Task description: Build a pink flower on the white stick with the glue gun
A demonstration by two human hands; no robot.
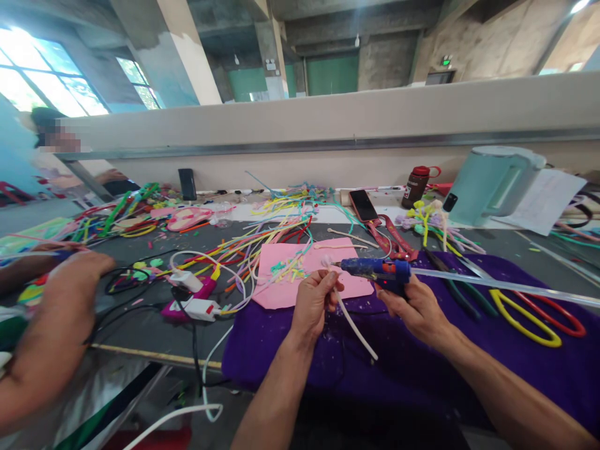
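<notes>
Between thumb and fingers, my left hand (313, 302) pinches a cream-white fuzzy stem (352, 328), like a pipe cleaner, whose free end hangs down to the right. A small pale lilac tuft (327, 260) shows just above those fingertips. My right hand (415, 309) is wrapped round the grip of a blue glue gun (375, 269), and a long clear glue stick (497, 285) sticks out of its back. The nozzle points left, close to the tuft; whether it touches is too small to tell. Beneath lies a pink sheet (272, 299) with small yellow and teal clippings (293, 271).
Scissors (525, 319) and dark-handled pliers (462, 290) rest on the purple cloth (262, 344) at right. Behind stand a phone (364, 205), a bottle (415, 187) and a teal jug (492, 184). Power strip (197, 300) and cables lie left, beside a co-worker's arm (56, 325).
</notes>
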